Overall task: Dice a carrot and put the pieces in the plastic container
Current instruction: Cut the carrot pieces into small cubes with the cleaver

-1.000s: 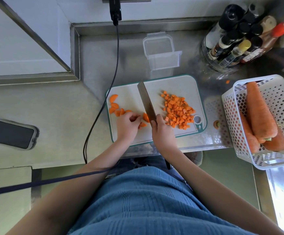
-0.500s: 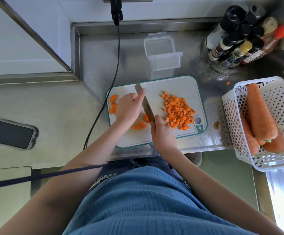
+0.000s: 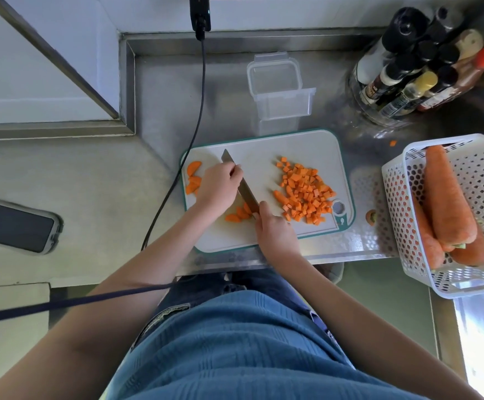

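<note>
On the cutting board (image 3: 266,157), the right hand (image 3: 276,235) grips the handle of the knife (image 3: 242,184), its blade lying slantwise across the board's middle. The left hand (image 3: 219,187) rests on the blade's spine with fingers bent over it, holding nothing else. A few carrot slices (image 3: 239,214) lie beside the blade near the board's front, more slices (image 3: 193,177) at its left edge, and the diced pile (image 3: 304,194) on its right half. The plastic container (image 3: 278,88) stands open just behind the board. Carrot is stiff and light; small cubes probably scatter easily, so scooping them together on the blade seems wiser than pinching.
</note>
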`<state>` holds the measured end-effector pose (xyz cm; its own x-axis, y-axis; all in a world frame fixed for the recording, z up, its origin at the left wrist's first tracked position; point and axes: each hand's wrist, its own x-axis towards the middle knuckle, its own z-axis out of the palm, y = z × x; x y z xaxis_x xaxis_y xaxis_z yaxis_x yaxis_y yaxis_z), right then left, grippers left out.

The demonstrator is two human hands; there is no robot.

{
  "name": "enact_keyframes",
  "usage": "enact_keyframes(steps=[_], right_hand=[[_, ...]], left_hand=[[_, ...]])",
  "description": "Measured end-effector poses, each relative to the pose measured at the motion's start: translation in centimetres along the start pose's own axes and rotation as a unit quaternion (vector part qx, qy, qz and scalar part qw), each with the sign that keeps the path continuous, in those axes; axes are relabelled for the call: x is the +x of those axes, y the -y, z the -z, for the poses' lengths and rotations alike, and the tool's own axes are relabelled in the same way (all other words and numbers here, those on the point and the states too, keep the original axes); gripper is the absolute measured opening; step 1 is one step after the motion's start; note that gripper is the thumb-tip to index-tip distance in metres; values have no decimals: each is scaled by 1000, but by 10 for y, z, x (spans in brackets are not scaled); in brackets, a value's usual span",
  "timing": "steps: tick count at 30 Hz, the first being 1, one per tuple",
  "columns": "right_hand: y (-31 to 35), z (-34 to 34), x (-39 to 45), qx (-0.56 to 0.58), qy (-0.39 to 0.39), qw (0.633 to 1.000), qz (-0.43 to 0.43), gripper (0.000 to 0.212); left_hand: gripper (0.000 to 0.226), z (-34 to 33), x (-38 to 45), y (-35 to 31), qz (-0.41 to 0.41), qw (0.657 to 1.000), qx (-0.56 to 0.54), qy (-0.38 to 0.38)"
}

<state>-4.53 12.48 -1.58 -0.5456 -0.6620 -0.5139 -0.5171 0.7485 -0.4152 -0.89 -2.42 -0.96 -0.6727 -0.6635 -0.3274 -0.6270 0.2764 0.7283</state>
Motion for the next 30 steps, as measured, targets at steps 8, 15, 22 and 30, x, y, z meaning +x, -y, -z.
enact_keyframes(steps=[8, 15, 22, 30], right_hand=[[-5, 14, -4, 82, -73, 994, 11, 15], [-10, 10, -3, 73, -71, 995, 10, 14], [-8, 6, 0, 31, -50, 998, 13, 14], [-4, 8, 7, 26, -26, 999, -5, 12]], left_hand=[[48, 4, -2, -12, 9, 998, -47, -33], [40, 0, -22, 19, 54, 998, -15, 4], [39, -4, -27, 21, 59, 998, -8, 9], [39, -13, -29, 24, 1, 999, 37, 7]])
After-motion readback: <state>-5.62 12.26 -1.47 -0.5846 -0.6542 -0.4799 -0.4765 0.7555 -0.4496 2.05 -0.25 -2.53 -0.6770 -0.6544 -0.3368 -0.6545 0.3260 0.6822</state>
